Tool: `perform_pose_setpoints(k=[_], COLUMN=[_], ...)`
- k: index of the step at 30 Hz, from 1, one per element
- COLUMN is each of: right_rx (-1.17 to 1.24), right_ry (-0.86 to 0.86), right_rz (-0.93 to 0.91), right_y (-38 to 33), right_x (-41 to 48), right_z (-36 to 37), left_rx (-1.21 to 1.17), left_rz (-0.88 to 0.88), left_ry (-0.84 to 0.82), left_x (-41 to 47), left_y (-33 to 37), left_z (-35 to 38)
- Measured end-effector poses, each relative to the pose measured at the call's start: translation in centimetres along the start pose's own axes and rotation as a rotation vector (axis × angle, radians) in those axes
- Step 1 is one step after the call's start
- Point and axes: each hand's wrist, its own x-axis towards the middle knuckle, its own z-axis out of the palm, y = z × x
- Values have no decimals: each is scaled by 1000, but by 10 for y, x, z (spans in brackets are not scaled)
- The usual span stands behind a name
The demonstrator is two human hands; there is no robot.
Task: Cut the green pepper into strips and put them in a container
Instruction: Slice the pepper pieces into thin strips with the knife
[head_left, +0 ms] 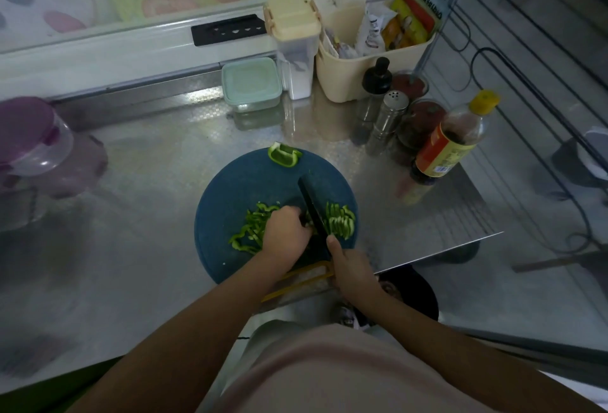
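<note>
Two heaps of green strips lie on the round blue cutting board (227, 189), a loose heap (250, 230) at nine o'clock of the black knife (312, 202) and a fanned heap (340, 220) at its three o'clock. The left hand (286, 231) has its fingers curled down over the pepper piece (308, 215) being sliced, hiding most of it. The right hand (352, 268) is wrapped round the knife's handle with one finger laid up along the blade. An uncut chunk (283, 155) waits at the board's twelve o'clock edge. From where I stand, the strips look light, limp and damp. I'd guess they would slide off a blade or scatter if pinched singly, so they are better scooped up in bunches. The chunk is stiffer and its skin is slick, so I'd lay it skin down and hold it with tucked fingertips. A lidded container (251, 83) sits well beyond, at twelve o'clock.
</note>
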Motion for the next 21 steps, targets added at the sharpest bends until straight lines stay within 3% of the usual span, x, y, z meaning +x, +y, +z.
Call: perform_pose_setpoints(k=[9,21], right_rx=[-3,175], right_ry=[-10,5], right_rz=[-3,-50], right_y=[2,8], right_x=[0,-8], right_z=[-1,-1], left_rx=[-147,-186], left_rz=[-169,-231], left_ry=[-72,-8], left_x=[6,3], left_y=[3,5], left_z=[-8,1])
